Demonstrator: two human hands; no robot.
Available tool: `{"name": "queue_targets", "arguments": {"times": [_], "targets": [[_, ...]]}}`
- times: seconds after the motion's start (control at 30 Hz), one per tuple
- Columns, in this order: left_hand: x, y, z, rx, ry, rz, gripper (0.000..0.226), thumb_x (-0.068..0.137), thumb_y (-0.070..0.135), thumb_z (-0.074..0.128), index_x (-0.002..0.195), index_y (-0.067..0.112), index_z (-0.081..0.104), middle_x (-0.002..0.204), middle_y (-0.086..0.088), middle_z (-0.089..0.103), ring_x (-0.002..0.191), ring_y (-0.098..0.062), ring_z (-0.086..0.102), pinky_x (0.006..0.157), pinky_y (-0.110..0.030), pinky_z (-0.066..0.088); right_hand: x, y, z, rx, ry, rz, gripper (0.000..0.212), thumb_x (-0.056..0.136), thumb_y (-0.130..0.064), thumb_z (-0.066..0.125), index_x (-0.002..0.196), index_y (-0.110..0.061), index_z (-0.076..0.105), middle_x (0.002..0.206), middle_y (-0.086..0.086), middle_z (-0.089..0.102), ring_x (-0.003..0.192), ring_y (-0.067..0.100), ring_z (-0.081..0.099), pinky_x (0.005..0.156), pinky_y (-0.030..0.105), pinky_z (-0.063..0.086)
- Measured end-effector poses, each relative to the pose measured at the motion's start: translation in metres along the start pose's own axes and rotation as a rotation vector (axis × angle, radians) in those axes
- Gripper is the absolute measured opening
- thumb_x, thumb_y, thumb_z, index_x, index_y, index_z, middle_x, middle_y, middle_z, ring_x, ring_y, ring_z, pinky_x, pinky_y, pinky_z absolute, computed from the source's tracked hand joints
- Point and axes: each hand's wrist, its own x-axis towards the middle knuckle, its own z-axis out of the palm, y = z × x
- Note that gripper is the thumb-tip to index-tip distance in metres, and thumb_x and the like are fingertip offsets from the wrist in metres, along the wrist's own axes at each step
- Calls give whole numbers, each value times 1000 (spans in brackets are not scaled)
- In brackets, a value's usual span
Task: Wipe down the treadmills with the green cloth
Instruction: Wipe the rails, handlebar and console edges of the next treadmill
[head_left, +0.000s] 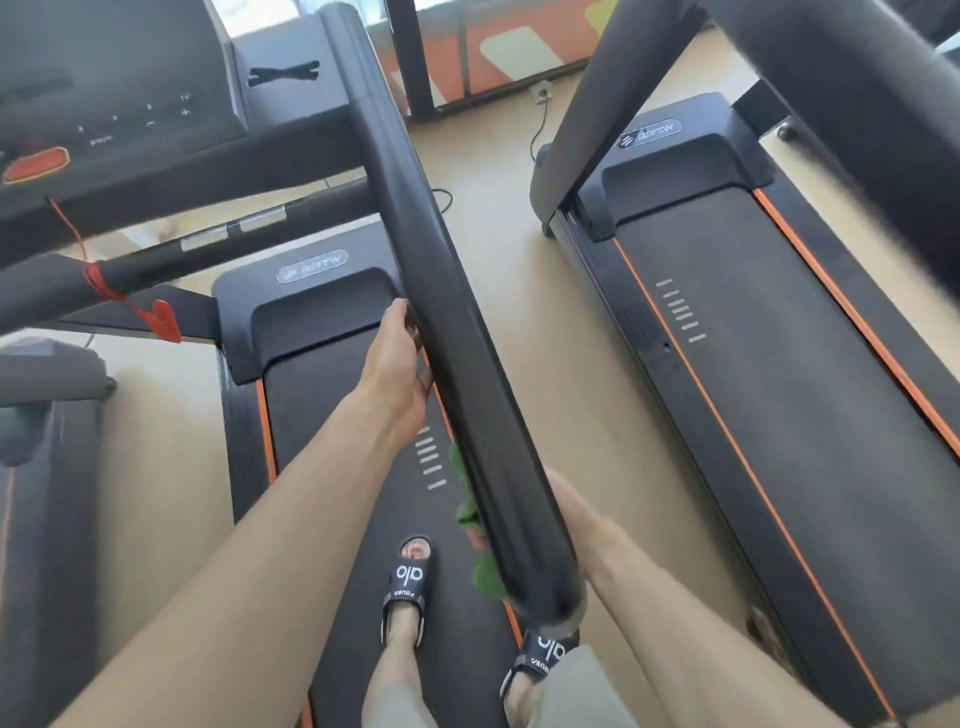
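Left hand (397, 364) was resting against the inner side of the treadmill's right handrail (457, 332), fingers curled on it. Right hand (563, 493) was mostly hidden behind the rail's near end, so couldn't tell its grip, but the green cloth (475, 525) peeked out underneath there. Looked like mid-wipe on the handrail; next I'd guess sliding the cloth up toward the console (119, 104).
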Motion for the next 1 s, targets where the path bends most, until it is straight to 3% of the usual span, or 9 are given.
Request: {"name": "queue_targets", "arguments": {"times": [0.17,0.27,0.37,0.47,0.53,0.6,0.73,0.87,1.0], "targets": [[-5,0,-5,-33,-14,-26,36,102,38,32,114,26,63,112,11,66,105,-8,56,106,-37,44,-82,75,5,170,239,44,53,97,-34,51,129,9,52,85,21,60,66,31,58,63,38,49],[-5,4,-9,-87,-44,-55,47,104,42,29,126,20,65,128,11,66,117,-7,57,107,-36,44,-110,93,27,231,473,-117,41,93,-16,57,127,6,56,93,23,68,82,34,66,80,47,53],[-8,12,-11,-82,-73,-104,31,101,41,34,106,26,61,98,17,66,100,-7,55,95,-32,43,-110,70,67,202,747,-274,43,99,-43,49,125,-13,67,103,15,73,92,38,69,93,62,51],[-8,20,-11,-74,-60,-152,24,102,38,34,93,28,54,76,22,60,85,-8,49,85,-29,39,-101,24,96,-293,977,-317,32,99,-53,45,101,-38,73,111,-7,73,100,21,67,90,37,51],[-8,22,-13,-77,-66,-176,27,103,37,35,90,26,56,73,21,61,83,-7,51,84,-27,41,-89,-4,107,-575,1009,-302,41,101,-53,33,119,-39,66,131,-8,63,121,19,55,105,34,37],[-10,24,-14,-66,-96,-183,32,104,36,34,84,26,57,69,21,64,80,-5,55,80,-26,43,-80,-19,105,-648,1008,-280,50,100,-56,25,132,-36,58,139,-7,56,131,20,49,111,35,30],[-12,31,-15,-66,-116,-209,32,103,33,34,79,27,54,66,20,63,77,-7,53,84,-29,42,-105,29,127,-871,1178,-405,36,107,-37,29,127,-29,57,127,-4,56,128,23,48,94,31,34],[-13,38,-20,-60,-114,-234,24,101,29,37,82,29,53,65,24,62,79,-4,54,92,-29,41,-85,62,145,-1790,1266,-725,43,97,-26,43,137,-22,59,157,12,37,144,37,32,119,48,24],[1,46,-38,85,-159,-234,47,106,44,25,121,23,64,126,19,63,130,-9,50,120,-35,25,-23,-2,168,-2602,981,-375,48,99,-20,39,145,-11,50,164,20,18,149,46,14,122,59,10]]}}
